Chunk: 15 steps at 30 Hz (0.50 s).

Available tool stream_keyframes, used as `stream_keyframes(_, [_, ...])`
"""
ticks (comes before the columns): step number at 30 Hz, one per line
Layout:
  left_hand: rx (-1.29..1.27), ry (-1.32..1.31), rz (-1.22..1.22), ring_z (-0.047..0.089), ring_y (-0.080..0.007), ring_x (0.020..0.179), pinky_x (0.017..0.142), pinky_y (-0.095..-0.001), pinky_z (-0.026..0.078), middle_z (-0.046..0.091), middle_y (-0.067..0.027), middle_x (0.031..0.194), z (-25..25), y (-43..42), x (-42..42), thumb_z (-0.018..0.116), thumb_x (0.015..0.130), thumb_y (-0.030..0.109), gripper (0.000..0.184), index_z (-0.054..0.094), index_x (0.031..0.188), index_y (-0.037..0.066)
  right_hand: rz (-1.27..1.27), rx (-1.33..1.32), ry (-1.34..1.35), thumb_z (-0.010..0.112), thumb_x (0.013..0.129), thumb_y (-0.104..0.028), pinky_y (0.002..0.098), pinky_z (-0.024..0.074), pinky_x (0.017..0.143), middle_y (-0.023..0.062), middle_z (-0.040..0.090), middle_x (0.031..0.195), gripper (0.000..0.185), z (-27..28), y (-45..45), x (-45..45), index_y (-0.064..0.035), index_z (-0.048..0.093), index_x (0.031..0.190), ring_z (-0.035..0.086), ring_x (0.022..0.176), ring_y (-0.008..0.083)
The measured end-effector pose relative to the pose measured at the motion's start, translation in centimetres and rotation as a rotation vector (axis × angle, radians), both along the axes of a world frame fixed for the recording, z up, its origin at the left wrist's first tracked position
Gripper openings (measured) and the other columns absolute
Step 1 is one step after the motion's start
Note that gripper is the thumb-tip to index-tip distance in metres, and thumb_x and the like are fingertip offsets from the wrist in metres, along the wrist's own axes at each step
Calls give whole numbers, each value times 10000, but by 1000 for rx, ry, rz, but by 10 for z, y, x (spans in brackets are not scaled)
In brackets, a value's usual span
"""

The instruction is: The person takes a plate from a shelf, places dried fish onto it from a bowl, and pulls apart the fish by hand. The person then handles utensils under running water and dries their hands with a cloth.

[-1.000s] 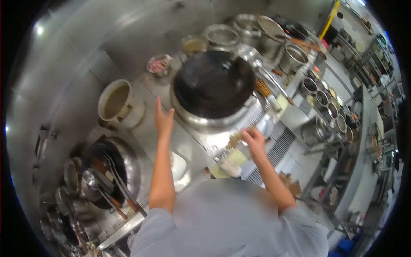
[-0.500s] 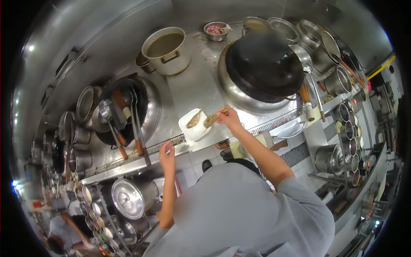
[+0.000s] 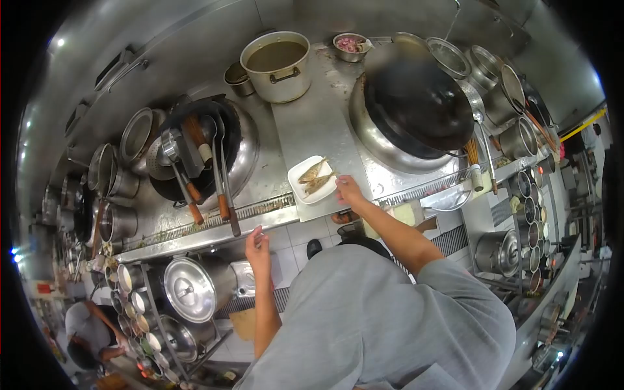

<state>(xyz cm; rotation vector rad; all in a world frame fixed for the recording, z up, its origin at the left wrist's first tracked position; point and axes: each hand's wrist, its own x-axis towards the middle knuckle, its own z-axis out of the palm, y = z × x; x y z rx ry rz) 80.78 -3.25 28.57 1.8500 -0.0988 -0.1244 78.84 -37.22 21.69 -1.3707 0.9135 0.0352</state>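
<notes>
A white plate (image 3: 296, 177) rests on the steel counter close to its front edge, bearing two small brown fish, apparently cooked. One fish (image 3: 312, 171) lies toward the back of the plate. Nearer the front is the other fish (image 3: 317, 184), its tail end reaching over the right rim to the fingertips of my right hand (image 3: 350, 190). Those fingers are pinched together at the tail; how firmly they grip is too small to see. My left hand (image 3: 258, 248) hangs in front of the counter edge, holding nothing, fingers loosely bent and a little apart.
A large wok (image 3: 419, 110) sits on the right burner. Ladles (image 3: 224, 169) and a strainer lie over the left wok. Behind stand a deep pot (image 3: 276, 75) of liquid and a bowl (image 3: 351, 47) of pink pieces. Another person (image 3: 91, 331) is at lower left.
My right hand has lowered the fish it held beside the plate onto it, alongside the first fish. The view has shifted, and my left hand still hangs empty before the counter.
</notes>
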Motion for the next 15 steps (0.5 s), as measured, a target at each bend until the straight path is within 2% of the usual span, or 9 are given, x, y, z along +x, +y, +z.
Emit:
stream_keyframes(3, [19, 12, -36, 606, -170, 942, 800, -297, 485, 620, -101, 1158, 3, 3, 8, 610, 842, 53, 354, 576, 1193, 20, 88, 86, -6, 529, 951, -217, 353, 550, 567, 104, 585, 898, 402, -10, 6, 11, -87, 399, 1308, 599, 684, 186])
stream_keyframes(6, [23, 20, -103, 603, -162, 923, 793, -292, 484, 622, -91, 1154, -4, -2, 17, 615, 834, 52, 360, 579, 1191, 30, 97, 39, -19, 490, 955, -164, 344, 555, 535, 115, 600, 890, 379, -15, 11, 11, -86, 390, 1312, 600, 632, 183])
stream_keyframes(11, [-45, 75, -247, 606, -141, 884, 752, -266, 490, 618, -80, 1138, -4, -32, 29, 625, 853, 67, 320, 592, 1170, 42, -15, -22, -32, 437, 943, -92, 308, 546, 518, 111, 600, 846, 373, -22, 21, -5, -90, 387, 1313, 590, 604, 157])
stream_keyframes(13, [-17, 96, -338, 609, -140, 883, 742, -266, 495, 618, -78, 1148, -8, -41, 35, 626, 854, 72, 321, 590, 1172, 43, -51, -128, -73, 442, 920, -101, 291, 515, 451, 110, 601, 763, 360, -29, 23, -24, -61, 435, 1278, 579, 535, 150])
stream_keyframes(15, [-36, 51, -387, 610, -142, 887, 747, -274, 500, 618, -75, 1147, -14, -54, 39, 620, 859, 75, 324, 585, 1179, 38, -171, -45, -92, 443, 922, -101, 277, 502, 450, 97, 594, 732, 342, -4, 26, -49, -57, 446, 1261, 575, 540, 138])
